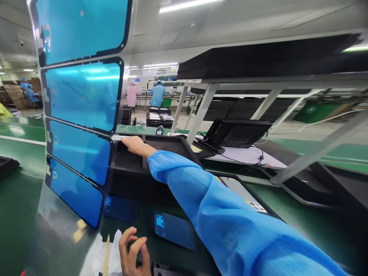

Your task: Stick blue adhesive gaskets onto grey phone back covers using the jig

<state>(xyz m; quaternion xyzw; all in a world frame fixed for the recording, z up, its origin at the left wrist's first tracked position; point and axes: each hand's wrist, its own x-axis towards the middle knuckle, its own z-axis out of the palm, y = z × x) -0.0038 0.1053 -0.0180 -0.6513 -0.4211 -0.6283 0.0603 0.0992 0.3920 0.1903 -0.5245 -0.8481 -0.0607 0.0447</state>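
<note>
A: Black tray stack (129, 180) mid-bench, contents?
B: Top wells too dark to tell. Right hand (135, 145) lies flat on its far rim, fingers straight, pressed together.
A: Left hand?
B: Left hand (132, 253) low, fingers loosely curled beside clear film strip (80, 115); grip unclear. Side tray (272, 213) holds a phone panel (243, 191).

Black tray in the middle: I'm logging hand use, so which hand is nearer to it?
Right. The right hand lies on the top rim of the black tray. The left hand is low in view, beside a wooden stick, apart from the tray.
</note>
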